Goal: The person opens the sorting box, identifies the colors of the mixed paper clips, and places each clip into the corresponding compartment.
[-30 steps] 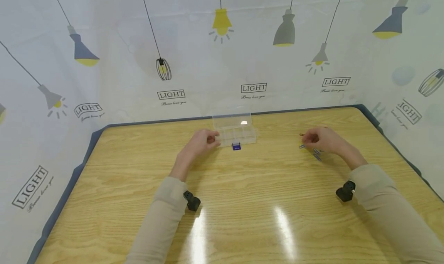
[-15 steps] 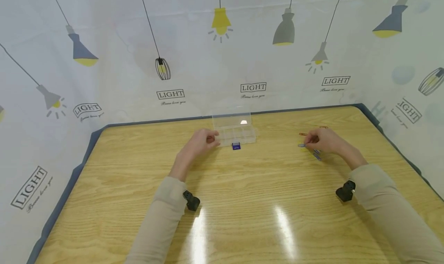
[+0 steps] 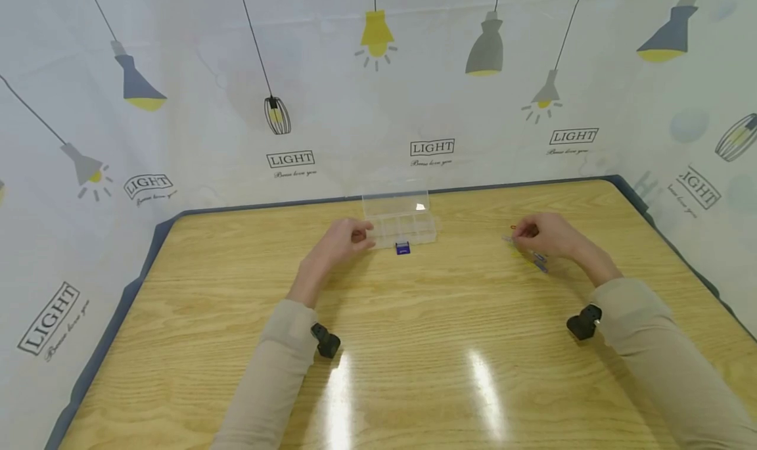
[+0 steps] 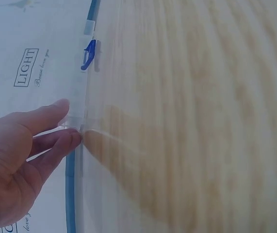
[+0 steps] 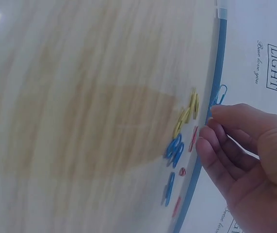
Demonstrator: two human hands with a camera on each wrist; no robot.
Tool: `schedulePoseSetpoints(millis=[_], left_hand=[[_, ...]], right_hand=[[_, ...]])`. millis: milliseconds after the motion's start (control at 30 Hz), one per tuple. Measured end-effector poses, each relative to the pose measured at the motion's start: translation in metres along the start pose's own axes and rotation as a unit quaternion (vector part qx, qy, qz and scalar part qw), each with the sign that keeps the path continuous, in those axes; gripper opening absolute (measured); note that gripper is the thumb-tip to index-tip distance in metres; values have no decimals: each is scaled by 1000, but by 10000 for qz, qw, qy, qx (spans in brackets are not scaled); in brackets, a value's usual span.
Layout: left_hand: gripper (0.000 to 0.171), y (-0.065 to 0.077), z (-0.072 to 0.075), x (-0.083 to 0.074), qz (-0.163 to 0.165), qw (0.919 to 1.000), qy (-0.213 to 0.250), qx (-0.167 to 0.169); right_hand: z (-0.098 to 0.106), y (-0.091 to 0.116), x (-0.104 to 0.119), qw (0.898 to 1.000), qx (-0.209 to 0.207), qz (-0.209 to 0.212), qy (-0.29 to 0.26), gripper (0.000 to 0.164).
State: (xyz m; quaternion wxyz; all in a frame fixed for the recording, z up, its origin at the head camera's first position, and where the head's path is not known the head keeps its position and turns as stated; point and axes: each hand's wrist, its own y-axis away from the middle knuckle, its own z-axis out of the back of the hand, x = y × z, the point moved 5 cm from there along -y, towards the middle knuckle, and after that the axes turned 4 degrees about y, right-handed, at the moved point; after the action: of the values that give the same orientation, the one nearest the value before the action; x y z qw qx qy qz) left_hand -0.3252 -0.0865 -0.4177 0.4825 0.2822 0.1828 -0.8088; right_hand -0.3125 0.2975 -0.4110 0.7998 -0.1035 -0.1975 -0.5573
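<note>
A clear plastic compartment box (image 3: 408, 230) stands near the table's back edge, its lid (image 3: 395, 203) raised and its blue latch (image 3: 403, 247) hanging at the front. My left hand (image 3: 343, 241) holds the box's left end between thumb and fingers; in the left wrist view the fingertips (image 4: 74, 137) are at its edge. Away to the right of the box, my right hand (image 3: 547, 235) pinches a blue paper clip (image 5: 220, 93) between thumb and fingers, raised off the table. Below that hand lie yellow paper clips (image 5: 182, 121), blue paper clips (image 5: 175, 148) and red paper clips (image 5: 193, 138).
The wood-grain table (image 3: 426, 318) reaches back to a white printed curtain (image 3: 331, 75) with lamp drawings. Dark blue edging (image 3: 272, 207) runs along the back. Small black cameras (image 3: 327, 342) sit on both sleeves.
My right hand has picked up the blue paper clip from the table and lifted it slightly, moving a little left. My left hand stays on the box.
</note>
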Motion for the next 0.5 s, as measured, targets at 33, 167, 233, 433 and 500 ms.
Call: schedulePoseSetpoints(millis=[33,167,233,433,500], left_hand=[[38,0,0,0,8,10000,14,3],[39,-1,0,0,40,10000,27,8],[39,-1,0,0,44,10000,23,15],[38,-2,0,1,4,10000,56,16],[38,-2,-1,2,-9,10000,55,10]], right_hand=[[1,-1,1,10000,-28,-15,-16,13],[3,-6,8,9999,-117,-25,-56,12],[4,-9,11,9999,-148,-35,-43,12],[3,-16,22,9996,-204,20,-185,12],[3,-18,26,9995,-226,46,-216,11]])
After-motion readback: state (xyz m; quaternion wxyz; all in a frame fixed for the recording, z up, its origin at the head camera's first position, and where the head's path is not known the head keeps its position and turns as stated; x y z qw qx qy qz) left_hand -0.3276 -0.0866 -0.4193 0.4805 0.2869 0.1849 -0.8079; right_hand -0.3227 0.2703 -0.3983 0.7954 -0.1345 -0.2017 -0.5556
